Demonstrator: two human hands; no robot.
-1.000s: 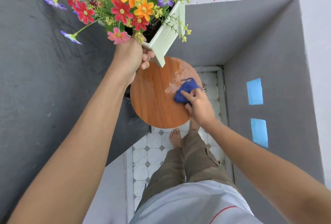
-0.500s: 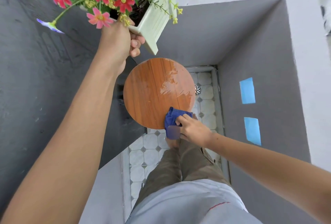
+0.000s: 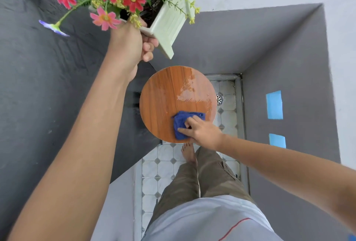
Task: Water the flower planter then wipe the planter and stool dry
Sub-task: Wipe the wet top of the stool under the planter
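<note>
My left hand (image 3: 131,46) grips the near edge of a pale green planter (image 3: 169,22) full of red, orange, pink and purple flowers, holding it tilted in the air above and left of the stool. The round wooden stool top (image 3: 163,94) stands below, with a wet patch on its right side. My right hand (image 3: 202,130) presses a blue cloth (image 3: 183,123) flat on the stool's near right part.
Grey walls close in on the left, back and right. A tiled floor (image 3: 163,163) with a drain (image 3: 219,98) lies under the stool. Two blue tape patches (image 3: 274,104) mark the right wall. My legs and a bare foot (image 3: 189,153) stand just before the stool.
My right hand swept the cloth from the stool's right side to its near edge, then back onto the near right part. The planter rose slightly in view.
</note>
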